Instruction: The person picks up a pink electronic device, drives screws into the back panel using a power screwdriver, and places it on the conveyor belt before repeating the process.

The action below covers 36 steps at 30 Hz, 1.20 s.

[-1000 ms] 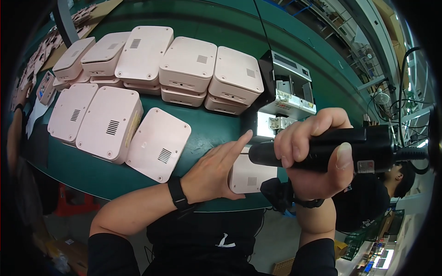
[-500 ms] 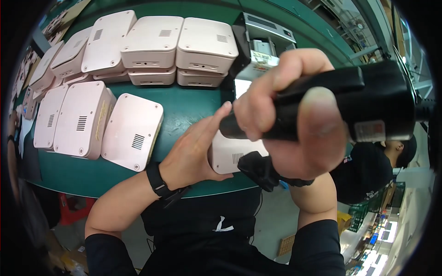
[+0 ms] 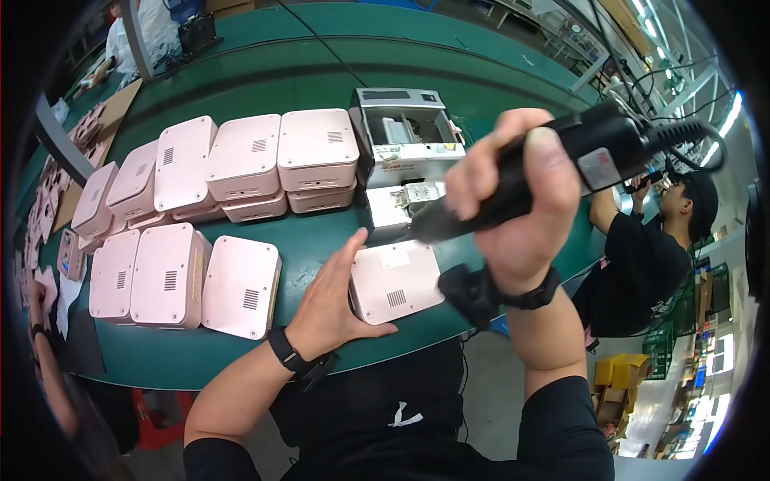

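A pale pink plastic case (image 3: 397, 280) lies flat on the green table in front of me, its vented underside with corner screw holes facing up. My left hand (image 3: 327, 293) is wrapped around its left side, fingers along the left edge and thumb at the near edge. In the air above the case's right side, my right hand (image 3: 521, 196) grips a black corded electric screwdriver (image 3: 513, 188). The screwdriver's tip points left toward the screw feeder and is blurred. Just behind the case stands the grey and black screw feeder (image 3: 405, 132), with a bright tray at its front.
More pink cases (image 3: 317, 148) stand in a stacked row at the back left. Several others (image 3: 168, 276) lie nearer on the left. A co-worker (image 3: 650, 248) in black is at the right. Another person's arm (image 3: 48, 361) shows at the far left edge.
The view has tilted up, showing more of the table's far side. My right hand with the screwdriver is farther from the camera, uncovering the case and feeder. My left hand stays at the case.
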Each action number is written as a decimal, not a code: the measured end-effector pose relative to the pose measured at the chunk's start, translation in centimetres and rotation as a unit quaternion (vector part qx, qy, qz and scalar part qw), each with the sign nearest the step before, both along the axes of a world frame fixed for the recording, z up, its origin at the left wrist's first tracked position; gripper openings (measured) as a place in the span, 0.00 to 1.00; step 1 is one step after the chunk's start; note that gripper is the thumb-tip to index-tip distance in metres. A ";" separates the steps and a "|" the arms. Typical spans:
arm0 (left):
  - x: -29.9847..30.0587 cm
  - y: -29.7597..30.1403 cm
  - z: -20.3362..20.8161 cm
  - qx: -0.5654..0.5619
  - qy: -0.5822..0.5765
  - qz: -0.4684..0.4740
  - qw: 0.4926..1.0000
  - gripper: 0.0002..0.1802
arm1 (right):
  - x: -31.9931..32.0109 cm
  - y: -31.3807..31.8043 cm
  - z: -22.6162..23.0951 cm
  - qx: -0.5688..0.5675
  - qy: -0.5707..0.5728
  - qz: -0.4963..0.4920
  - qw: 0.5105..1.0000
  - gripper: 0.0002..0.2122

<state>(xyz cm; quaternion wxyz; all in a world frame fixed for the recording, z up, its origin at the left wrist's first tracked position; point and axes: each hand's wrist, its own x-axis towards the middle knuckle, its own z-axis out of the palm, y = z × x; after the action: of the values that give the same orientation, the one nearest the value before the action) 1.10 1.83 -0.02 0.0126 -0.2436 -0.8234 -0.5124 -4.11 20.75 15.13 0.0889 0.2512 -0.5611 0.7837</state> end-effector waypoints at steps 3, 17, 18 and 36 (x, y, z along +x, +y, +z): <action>-0.3 -0.4 -0.1 -0.025 0.056 -0.033 0.998 0.62 | -1.0 1.0 0.7 0.042 0.041 -0.113 0.992 0.11; -0.2 -0.1 -0.1 -0.034 0.030 -0.032 0.998 0.42 | -1.7 2.4 -0.5 0.078 -0.033 -0.110 0.990 0.13; -0.3 -0.1 0.0 -0.036 0.040 -0.032 0.998 0.43 | -0.8 2.6 -0.5 0.063 -0.048 -0.089 0.993 0.14; -0.1 0.0 -0.8 -0.046 0.046 -0.021 0.998 0.43 | 5.0 6.6 -4.2 0.030 -0.036 -0.072 0.996 0.18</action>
<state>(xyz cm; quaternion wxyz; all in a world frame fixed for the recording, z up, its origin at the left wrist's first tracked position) 1.02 1.85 -0.85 0.0288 -0.2843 -0.8395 -0.4621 0.90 27.31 10.92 0.1170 0.1845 -0.6036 0.7668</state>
